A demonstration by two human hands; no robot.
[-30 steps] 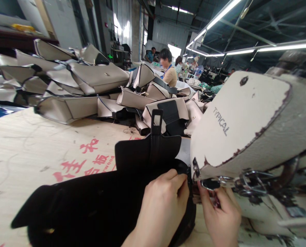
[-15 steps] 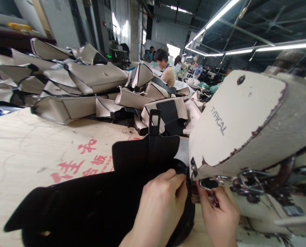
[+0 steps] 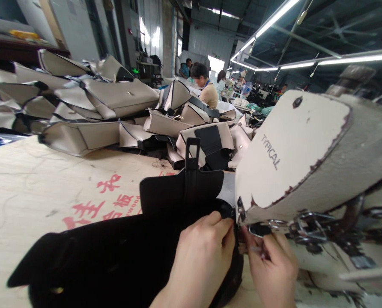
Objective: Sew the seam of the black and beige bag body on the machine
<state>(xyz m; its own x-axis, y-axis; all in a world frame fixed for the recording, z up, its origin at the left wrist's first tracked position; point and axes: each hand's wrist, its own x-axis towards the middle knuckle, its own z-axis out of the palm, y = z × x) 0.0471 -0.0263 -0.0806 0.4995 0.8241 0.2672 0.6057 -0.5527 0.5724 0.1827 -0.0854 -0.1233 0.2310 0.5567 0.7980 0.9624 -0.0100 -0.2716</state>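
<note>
A black bag [image 3: 107,252] lies at the sewing machine [image 3: 290,158], its flap with a slotted strap tab [image 3: 192,164] standing up at the back. My left hand [image 3: 204,252] is closed on the bag's right edge, knuckles up, just left of the needle area. Under the machine head, my right hand [image 3: 271,261] is closed in a pinch close to the presser foot area. A small pale bit shows between its fingers, but what it grips is hidden. The needle and the stitched spot cannot be seen behind the fingers and machine head.
Beige bags with black trim [image 3: 120,98] are heaped along the far side of the wooden tabletop [image 3: 43,188], which bears red printing. Metal thread guides and levers [image 3: 319,231] stick out at the right. Several people sit farther back.
My right hand's fingers have shifted slightly, and a pale bit now shows between them. The left hand and the bag have hardly moved. The view has shifted a little.
</note>
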